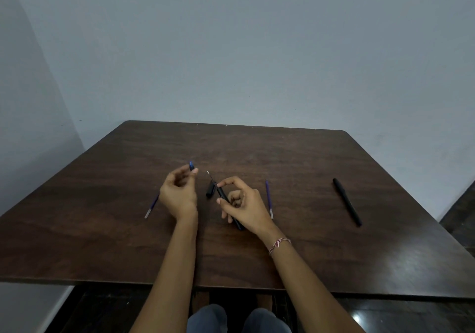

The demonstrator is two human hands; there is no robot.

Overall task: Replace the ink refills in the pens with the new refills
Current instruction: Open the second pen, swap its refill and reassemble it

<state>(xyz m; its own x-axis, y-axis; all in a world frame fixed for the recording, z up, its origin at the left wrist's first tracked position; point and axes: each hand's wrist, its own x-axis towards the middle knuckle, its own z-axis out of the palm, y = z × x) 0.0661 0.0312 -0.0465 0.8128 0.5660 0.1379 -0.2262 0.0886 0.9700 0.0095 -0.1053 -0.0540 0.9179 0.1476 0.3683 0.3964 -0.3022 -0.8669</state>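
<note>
My right hand (243, 203) grips a dark pen barrel (223, 195) over the middle of the brown table (282, 158); a thin refill tip (209, 174) sticks out of its far end. My left hand (180, 191) pinches a small blue pen piece (191, 165) between thumb and fingers, a little left of the barrel's tip. A black pen cap (210, 190) lies on the table between my hands. One blue refill (152, 206) lies left of my left hand, partly hidden by it. Another blue refill (269, 199) lies right of my right hand.
A whole black pen (347, 201) lies at the right side of the table. A grey wall stands behind the table's far edge. My knees show below the near edge, over a dark shiny floor.
</note>
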